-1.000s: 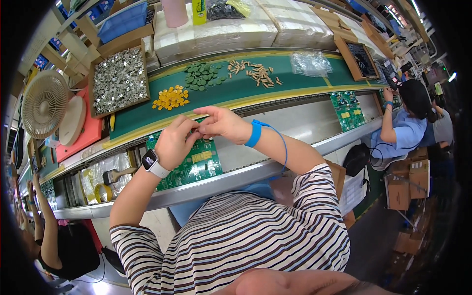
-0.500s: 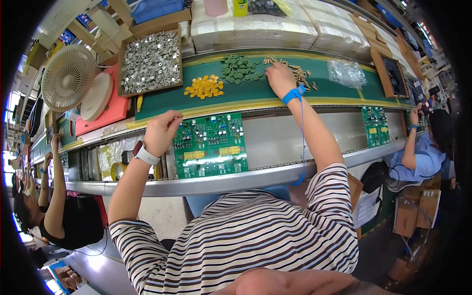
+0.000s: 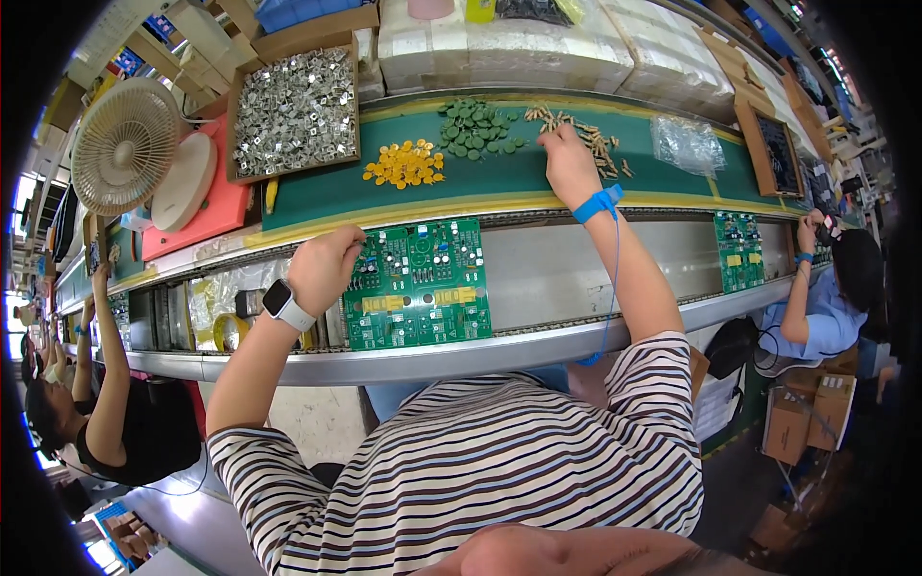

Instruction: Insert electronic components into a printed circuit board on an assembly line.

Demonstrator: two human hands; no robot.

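A green circuit board (image 3: 418,274) with yellow, blue and black parts lies on the rail in front of me. My left hand (image 3: 325,264), wearing a watch, is closed in a pinch at the board's upper left corner; anything between the fingertips is too small to make out. Farther off, my right hand (image 3: 572,165), with a blue wrist strap, is at the near left side of a pile of small tan cylindrical parts (image 3: 600,144). Its fingers are drawn together, and their contents are hidden. Green disc-shaped parts (image 3: 471,130) and yellow disc-shaped parts (image 3: 403,165) lie left of it.
A carton of small metal pieces (image 3: 296,113) and a fan (image 3: 127,146) stand at the left. Clear plastic bags (image 3: 687,144) and another circuit board (image 3: 739,252) are to the right. Co-workers sit on both sides. A blue cord (image 3: 612,288) hangs from my right wrist.
My left fingertips have come down onto the board's upper left corner. My right hand has drawn slightly back toward me and to the right, beside the tan parts. The whole view has shifted slightly.
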